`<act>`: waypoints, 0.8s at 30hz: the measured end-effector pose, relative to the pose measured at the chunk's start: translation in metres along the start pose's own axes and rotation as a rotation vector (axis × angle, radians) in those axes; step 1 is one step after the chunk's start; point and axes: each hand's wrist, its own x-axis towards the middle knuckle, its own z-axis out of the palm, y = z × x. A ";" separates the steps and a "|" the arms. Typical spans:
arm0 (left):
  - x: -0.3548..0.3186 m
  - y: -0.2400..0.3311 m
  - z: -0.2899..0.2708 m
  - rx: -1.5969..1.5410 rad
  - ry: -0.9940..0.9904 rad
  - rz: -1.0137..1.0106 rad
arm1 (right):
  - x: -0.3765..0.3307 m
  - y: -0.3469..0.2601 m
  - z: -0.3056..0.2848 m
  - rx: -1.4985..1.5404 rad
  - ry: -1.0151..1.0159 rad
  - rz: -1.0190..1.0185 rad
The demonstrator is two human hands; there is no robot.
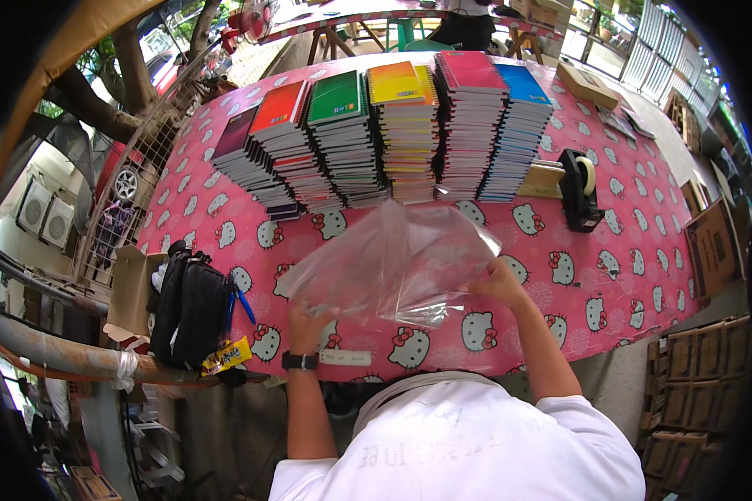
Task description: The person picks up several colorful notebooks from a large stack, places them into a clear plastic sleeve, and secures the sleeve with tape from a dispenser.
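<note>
A large clear plastic bag [388, 259] is spread between my hands, above the front middle of the table. My left hand [309, 324], with a dark watch at its wrist, is closed on the bag's near left edge; its fingers show partly through the film. At the opposite edge, my right hand [500, 282] pinches the plastic. Beyond the bag stand tall stacks of spiral notebooks in a row: purple [236, 138], orange-red [279, 107], green [336, 96], yellow [397, 82], pink [472, 71] and blue [522, 83].
A black tape dispenser [580, 196] stands right of the stacks on the pink patterned tablecloth [643, 284]. At the left edge lie a black pouch [194, 305], blue-handled pliers [243, 307] and a yellow packet [226, 357]. A cardboard box [589, 86] sits at the far right.
</note>
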 end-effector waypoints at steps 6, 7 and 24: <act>0.023 0.015 0.007 -0.107 0.040 -0.039 | 0.001 0.010 0.001 -0.045 0.057 0.047; 0.024 0.025 -0.001 -0.021 0.054 -0.063 | 0.000 0.001 0.001 -0.001 0.094 0.005; 0.062 0.018 -0.024 0.173 -0.241 -0.279 | 0.009 -0.010 -0.007 -0.010 0.020 0.370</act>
